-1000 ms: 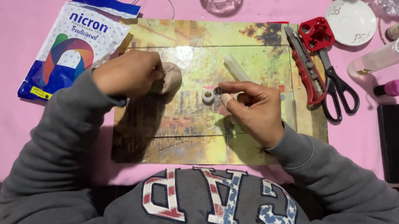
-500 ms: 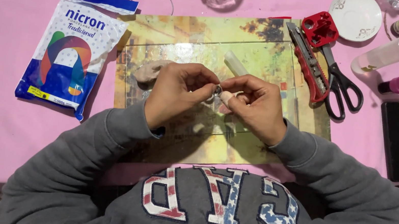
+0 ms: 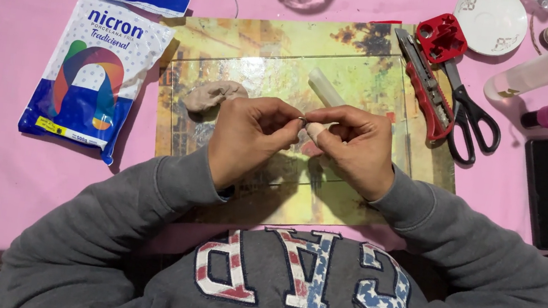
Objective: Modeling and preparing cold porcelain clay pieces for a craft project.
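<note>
Two hands — left hand [image 3: 248,136], right hand [image 3: 354,145] — each grip pinched tight on a small clay piece [image 3: 314,130], long axis up-left.

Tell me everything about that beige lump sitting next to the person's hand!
The beige lump looks like soft modelling clay, dull and smooth, with rounded, uneven folds, as if it had been squashed. It lies flat on the shiny picture mat, near the mat's left side. It sits just beyond the left hand, very close to the knuckles; whether they touch cannot be told. Nothing rests on it, and it casts a small shadow on the mat.
</note>
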